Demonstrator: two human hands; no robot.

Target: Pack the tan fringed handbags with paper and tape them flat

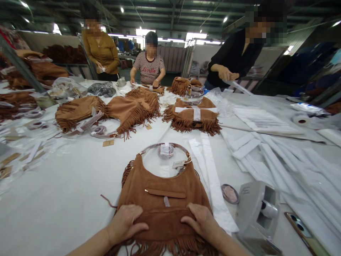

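Note:
A brown suede bag [170, 185] lies in front of me, its handle pointing away and fringe along its near edge. The lower part of the bag is folded up into a flap. My left hand [128, 222] holds the left end of this fold, thumb on top. At the right end, my right hand [199, 220] grips the fold the same way, fingertips partly hidden. A wrapped coil [165, 150] and a paper tag [179, 164] sit at the handle. White paper strips [213, 177] lie beside the bag on the right.
A grey tape dispenser [257, 213], a round dish [229, 194] and a phone [301, 227] stand at the right. More fringed bags [197, 113] lie across the table [80, 192]. Several people work at the far side. White strips [293, 167] cover the right side.

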